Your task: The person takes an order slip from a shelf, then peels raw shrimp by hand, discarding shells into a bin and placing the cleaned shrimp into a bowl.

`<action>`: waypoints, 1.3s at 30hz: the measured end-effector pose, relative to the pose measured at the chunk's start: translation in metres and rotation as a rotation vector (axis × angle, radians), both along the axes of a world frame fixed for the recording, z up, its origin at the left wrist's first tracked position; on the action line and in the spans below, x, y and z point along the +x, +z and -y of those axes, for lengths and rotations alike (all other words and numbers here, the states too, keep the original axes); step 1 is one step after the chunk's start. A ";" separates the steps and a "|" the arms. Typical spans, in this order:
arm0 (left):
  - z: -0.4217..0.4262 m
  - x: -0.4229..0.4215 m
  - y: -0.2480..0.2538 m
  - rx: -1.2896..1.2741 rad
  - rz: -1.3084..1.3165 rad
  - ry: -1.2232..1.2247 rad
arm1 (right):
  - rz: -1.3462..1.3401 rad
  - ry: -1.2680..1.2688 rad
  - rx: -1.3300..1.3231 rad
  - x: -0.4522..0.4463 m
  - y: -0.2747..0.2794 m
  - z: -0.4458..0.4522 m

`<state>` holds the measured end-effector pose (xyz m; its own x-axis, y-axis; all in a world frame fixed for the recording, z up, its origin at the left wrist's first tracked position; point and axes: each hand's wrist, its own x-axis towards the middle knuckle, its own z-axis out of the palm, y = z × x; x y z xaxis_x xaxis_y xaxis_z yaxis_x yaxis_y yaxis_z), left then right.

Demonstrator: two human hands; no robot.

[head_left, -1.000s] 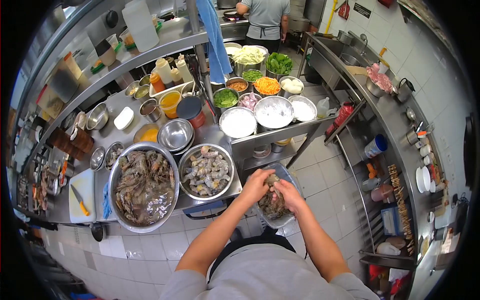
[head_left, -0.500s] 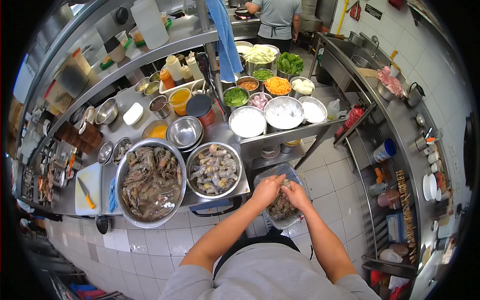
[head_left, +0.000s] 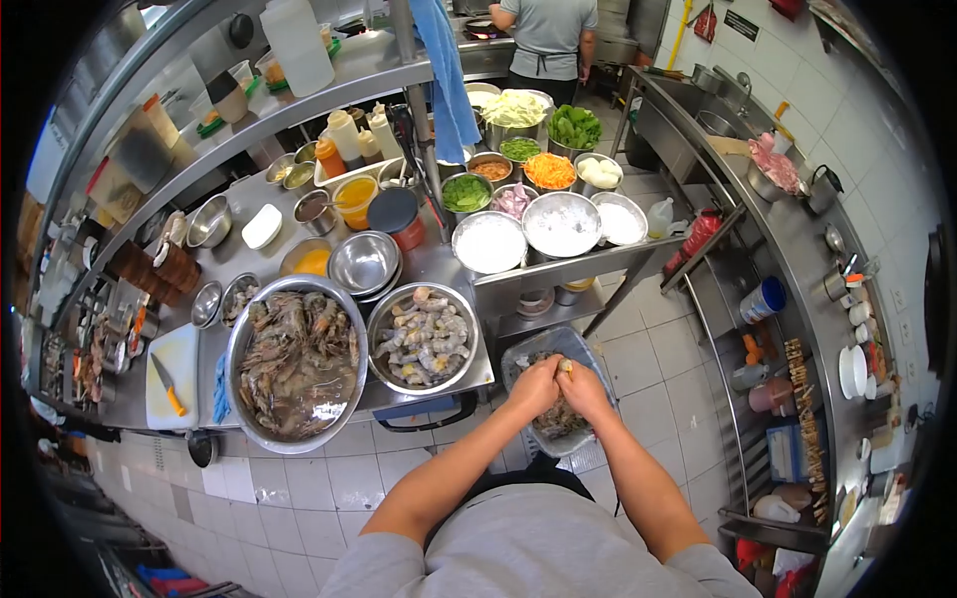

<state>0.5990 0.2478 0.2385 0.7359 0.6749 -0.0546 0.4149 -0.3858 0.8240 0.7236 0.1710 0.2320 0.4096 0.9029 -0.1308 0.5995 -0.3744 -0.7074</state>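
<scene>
Over a clear plastic tub (head_left: 605,411) holding shrimp shells and heads, my two hands meet. My left hand (head_left: 535,387) is closed against the small shrimp piece (head_left: 566,366) between them. My right hand (head_left: 585,387) pinches that yellowish piece, which shows at its fingertips. Left of the tub, a steel bowl of peeled grey shrimp (head_left: 423,339) sits at the counter's edge. Beside it a larger steel bowl holds whole shrimp (head_left: 299,349) in murky liquid.
A knife (head_left: 167,387) lies on a white cutting board (head_left: 184,349) at the left. Steel pots of chopped vegetables and white powder (head_left: 562,223) stand ahead. A shelving rack is at the right. Another person (head_left: 546,40) stands at the back.
The camera view has shifted. My hands have drawn together and turned, and a yellowish shrimp end now shows at my right fingertips.
</scene>
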 end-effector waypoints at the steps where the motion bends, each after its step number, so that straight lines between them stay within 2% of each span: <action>1: 0.000 0.000 0.000 -0.005 0.005 -0.007 | 0.005 -0.007 -0.005 0.000 -0.003 0.001; 4: -0.008 -0.001 0.005 0.020 -0.008 -0.035 | 0.087 -0.024 0.055 0.004 -0.002 0.002; 6: -0.016 -0.005 0.007 -0.203 -0.002 -0.104 | 0.042 0.035 0.094 0.009 0.002 0.004; 7: -0.021 -0.009 0.022 -0.524 0.024 -0.145 | 0.043 0.030 0.094 0.014 -0.002 0.005; 8: -0.026 -0.012 0.023 -0.525 0.025 -0.149 | -0.064 0.083 0.098 0.020 -0.005 0.005; 9: -0.030 -0.015 0.026 -0.668 0.086 -0.249 | -0.173 0.137 0.101 0.024 -0.005 0.006; 10: -0.035 -0.018 0.029 -0.810 0.147 -0.349 | -0.172 0.137 0.100 0.026 -0.006 0.007; 12: -0.043 -0.022 0.034 -0.841 0.136 -0.394 | -0.491 0.156 0.087 0.029 -0.005 0.007; 13: -0.046 -0.023 0.036 -0.918 0.145 -0.406 | -0.489 0.156 0.088 0.029 -0.003 0.007; 15: -0.050 -0.026 0.036 -0.995 0.154 -0.419 | -0.901 0.090 0.005 0.028 -0.002 0.008; 16: -0.052 -0.028 0.034 -1.045 0.162 -0.430 | -0.900 0.090 0.005 0.027 -0.001 0.009; 18: -0.055 -0.030 0.030 -1.097 0.171 -0.439 | -1.100 0.021 -0.030 0.025 0.001 0.011; 20: -0.057 -0.030 0.026 -1.182 0.201 -0.457 | -1.135 0.013 -0.041 0.025 0.004 0.012; 22: -0.057 -0.028 0.022 -1.142 0.188 -0.442 | -1.168 0.005 -0.049 0.027 -0.002 0.010; 24: -0.055 -0.025 0.024 -1.102 0.176 -0.426 | -0.665 0.111 0.025 0.029 -0.017 0.003; 25: -0.051 -0.023 0.028 -0.973 0.087 -0.411 | -0.665 0.109 0.025 0.029 -0.023 0.002; 26: -0.049 -0.020 0.033 -0.841 0.000 -0.394 | -0.263 0.085 0.095 0.030 -0.029 0.001; 27: -0.045 -0.015 0.030 -0.840 0.000 -0.395 | 0.139 0.059 0.161 0.030 -0.031 -0.001; 29: -0.037 -0.008 0.019 -0.668 -0.047 -0.335 | 0.218 -0.005 0.092 0.022 -0.014 -0.002; 33: -0.032 -0.002 0.006 -0.600 -0.109 -0.339 | 0.372 -0.110 -0.011 0.017 -0.005 -0.002; 36: -0.032 -0.003 -0.009 -0.542 -0.119 -0.281 | 0.336 -0.121 -0.073 0.019 -0.008 -0.001; 38: -0.040 -0.006 -0.023 -0.242 -0.268 -0.352 | 0.297 -0.161 -0.150 0.032 -0.015 0.000; 39: -0.044 -0.012 -0.038 -0.244 -0.269 -0.349 | 0.257 -0.199 -0.227 0.039 -0.019 0.001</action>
